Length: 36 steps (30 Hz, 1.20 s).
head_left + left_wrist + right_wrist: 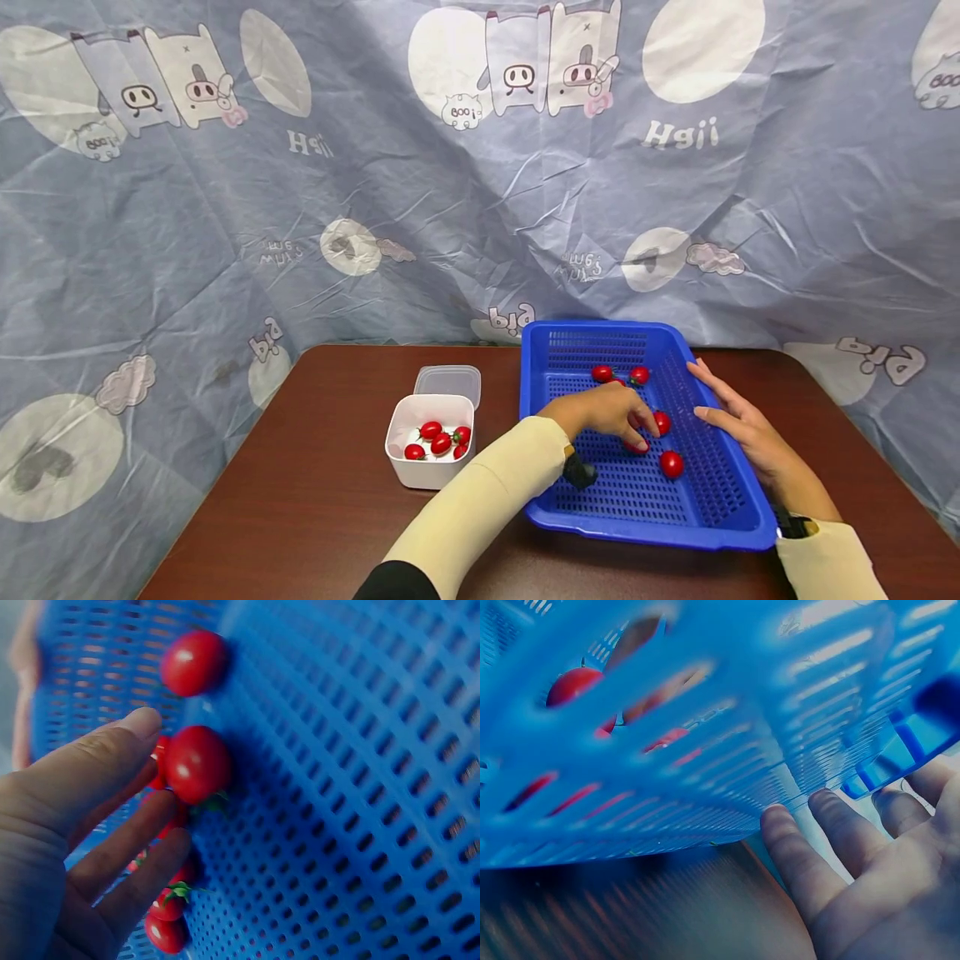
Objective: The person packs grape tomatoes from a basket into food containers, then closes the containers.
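My left hand (611,412) reaches down into a blue basket (600,527), over red cherry tomatoes. In the left wrist view its thumb and fingers are apart beside a cherry tomato (199,765) with a green stem, and no grip on it shows. Another cherry tomato (193,664) lies close by, and several more sit partly behind the fingers. My right hand (765,442) lies along the basket's right side from outside. In the right wrist view its fingertips (778,817) are extended at the slotted wall, with a tomato (574,686) visible inside the basket.
Left of the basket stands a white plastic box (427,475) holding several cherry tomatoes (441,443). A translucent lid (448,385) lies behind it. All rest on a dark brown table (300,500), with a patterned cloth (375,183) hanging behind.
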{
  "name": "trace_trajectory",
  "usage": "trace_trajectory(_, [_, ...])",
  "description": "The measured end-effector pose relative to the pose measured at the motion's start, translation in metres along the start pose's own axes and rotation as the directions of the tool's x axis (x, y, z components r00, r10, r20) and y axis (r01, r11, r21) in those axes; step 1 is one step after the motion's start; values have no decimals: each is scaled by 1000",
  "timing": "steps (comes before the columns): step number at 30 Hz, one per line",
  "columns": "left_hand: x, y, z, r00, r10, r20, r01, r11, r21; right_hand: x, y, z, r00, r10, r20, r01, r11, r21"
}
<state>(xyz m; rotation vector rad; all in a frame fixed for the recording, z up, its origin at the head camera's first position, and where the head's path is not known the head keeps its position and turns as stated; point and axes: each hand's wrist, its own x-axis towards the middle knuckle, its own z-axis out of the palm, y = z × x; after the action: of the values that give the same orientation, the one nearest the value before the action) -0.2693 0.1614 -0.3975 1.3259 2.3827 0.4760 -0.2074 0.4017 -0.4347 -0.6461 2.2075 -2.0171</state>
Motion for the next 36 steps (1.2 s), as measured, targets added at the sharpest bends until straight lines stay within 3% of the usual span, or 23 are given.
trace_trajectory(5, [1, 3, 2, 999, -20, 31, 17, 996, 83, 0, 0, 1, 1000, 10, -7, -10, 1000, -17])
trace_trajectory(11, [2, 3, 3, 998, -27, 55, 14, 974, 228, 1, -2, 2, 999, 23, -23, -24, 999, -33])
trace_trajectory(20, [-3, 10, 6, 994, -53, 91, 24, 956, 293, 1, 0, 1, 1000, 1, -4, -1, 1000, 6])
trace_trajectory(27, [-3, 12, 6, 995, -57, 80, 32, 958, 284, 1, 0, 2, 1000, -5, -9, 5, 1000, -8])
trace_trajectory(36, [0, 14, -2, 1000, 4, 18, -8, 978, 210, 1, -2, 3, 1000, 5, -24, -6, 1000, -19])
